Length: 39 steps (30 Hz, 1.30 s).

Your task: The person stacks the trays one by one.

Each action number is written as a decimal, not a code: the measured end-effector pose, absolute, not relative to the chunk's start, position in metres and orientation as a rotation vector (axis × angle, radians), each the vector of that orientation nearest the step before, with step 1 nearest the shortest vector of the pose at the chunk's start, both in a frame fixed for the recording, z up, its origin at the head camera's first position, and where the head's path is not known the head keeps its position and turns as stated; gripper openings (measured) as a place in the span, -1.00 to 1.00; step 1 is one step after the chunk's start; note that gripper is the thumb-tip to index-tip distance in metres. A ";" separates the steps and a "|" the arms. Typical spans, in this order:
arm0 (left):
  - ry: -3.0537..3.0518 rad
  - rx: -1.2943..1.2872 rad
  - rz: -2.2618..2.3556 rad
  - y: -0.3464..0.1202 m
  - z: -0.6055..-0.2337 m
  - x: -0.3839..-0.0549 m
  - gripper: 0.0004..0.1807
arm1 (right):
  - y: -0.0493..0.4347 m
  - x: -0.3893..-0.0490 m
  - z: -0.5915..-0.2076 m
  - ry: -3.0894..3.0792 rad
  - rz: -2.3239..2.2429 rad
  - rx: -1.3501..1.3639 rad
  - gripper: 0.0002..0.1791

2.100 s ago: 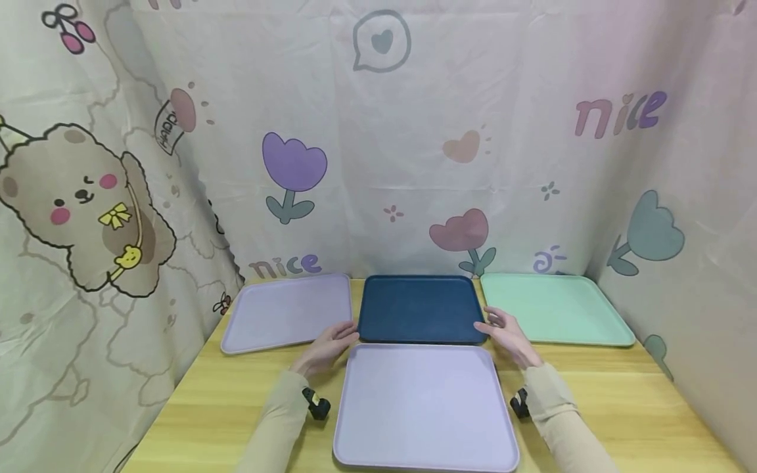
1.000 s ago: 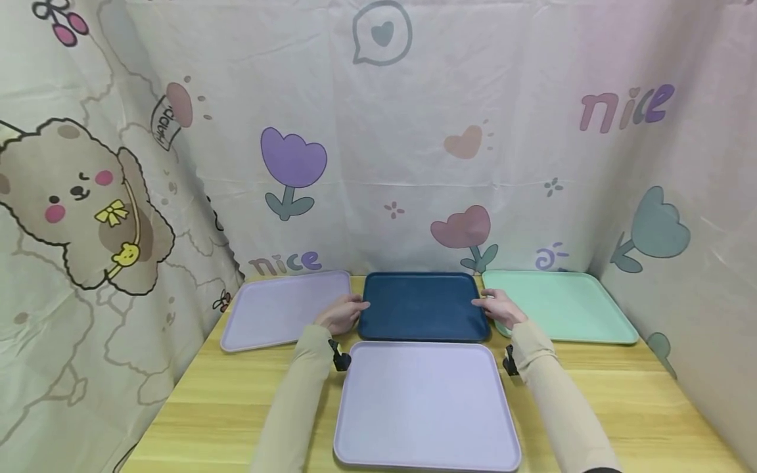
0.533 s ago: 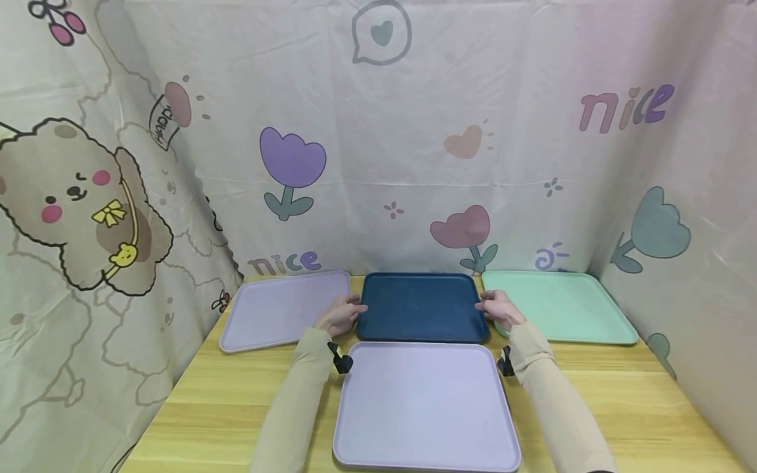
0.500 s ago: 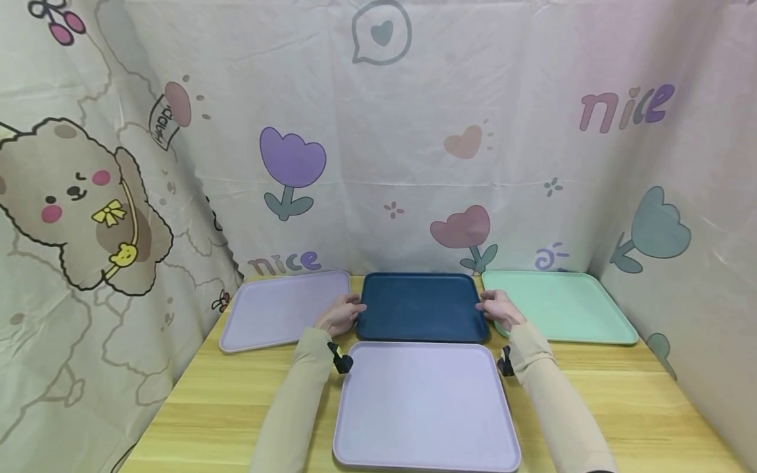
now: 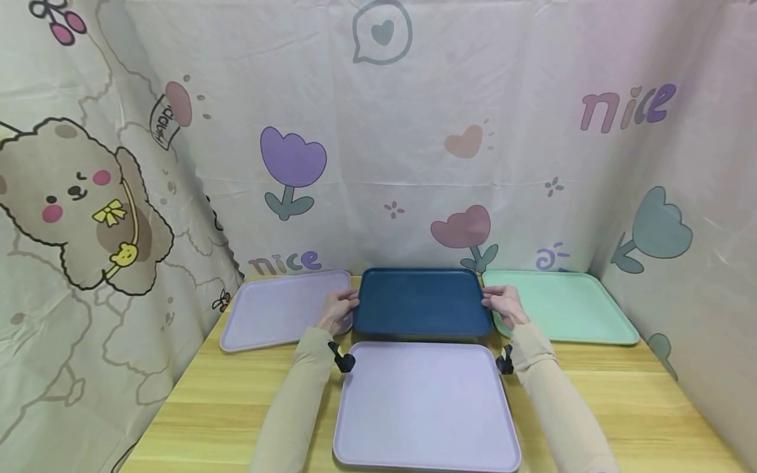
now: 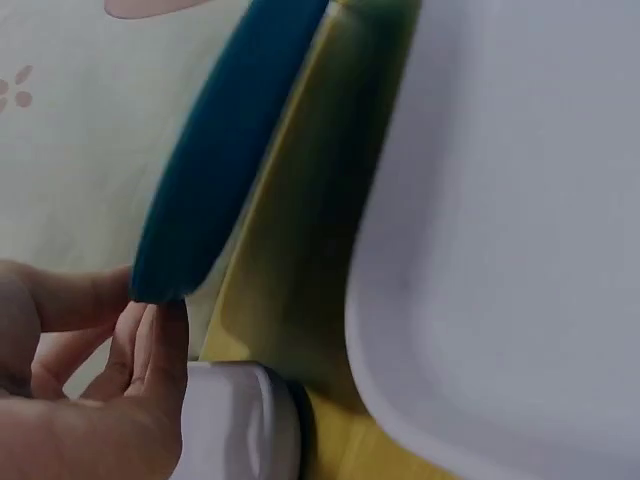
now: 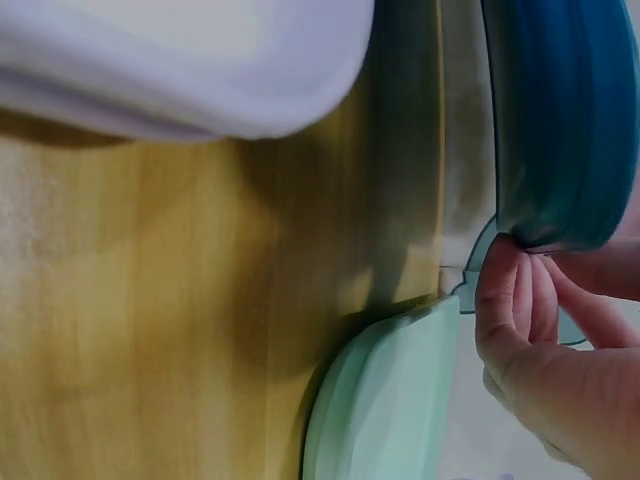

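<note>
The dark blue tray [image 5: 422, 302] is held a little off the tabletop [image 5: 201, 414] near its back edge, with a shadowed gap showing beneath it in both wrist views. Whether it is quite level is hard to tell. The left hand [image 5: 338, 311] pinches its left short side and the right hand [image 5: 505, 304] pinches the right one, so both hands are narrow, with the rim between fingers and thumb.

Just in front of it, toward the person, a large lavender tray [image 5: 427, 407] lies flat. A second lavender tray [image 5: 284, 312] lies at an angle behind the left hand, and a mint green tray [image 5: 564, 309] lies behind the right hand, its near left corner partly covered.

Beige sleeves [image 5: 562, 394] run up to the wrists, each wrist carrying a small black device [image 5: 342, 360].

Beyond the tabletop hangs a pale printed cloth [image 5: 378, 105]. It carries the word "nice" twice in lower-case, multicoloured letters: a large "nice" [image 5: 629, 108] high at the right, and a smaller one low at the left, just above the angled tray. A little banner [image 5: 164, 123] at the left bears small, slanted capitals that cannot be read with certainty. The other prints are a purple tulip [image 5: 294, 157], a dusty red tulip [image 5: 461, 226], a grey-blue tulip [image 5: 659, 223], a speech bubble [image 5: 382, 33] around a heart, and a winking bear [image 5: 77, 197] with a yellow bow and pouch.
</note>
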<state>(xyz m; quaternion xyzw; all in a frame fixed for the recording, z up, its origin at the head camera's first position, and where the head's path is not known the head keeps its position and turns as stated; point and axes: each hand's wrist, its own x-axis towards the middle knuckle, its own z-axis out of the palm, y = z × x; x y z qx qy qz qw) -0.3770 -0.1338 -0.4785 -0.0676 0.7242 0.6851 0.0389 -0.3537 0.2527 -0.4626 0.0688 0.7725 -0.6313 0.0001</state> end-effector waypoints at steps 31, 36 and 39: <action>2.316 -0.255 2.075 -0.156 -0.464 -0.320 -0.65 | 0.250 -0.300 -0.442 2.521 -1.855 0.234 -0.59; 2.350 -0.243 2.072 -0.158 -0.466 -0.305 -0.67 | 0.251 -0.288 -0.444 2.537 -1.817 0.217 -0.60; 2.328 -0.240 2.088 -0.160 -0.467 -0.296 -0.68 | 0.253 -0.280 -0.445 2.529 -1.793 0.213 -0.62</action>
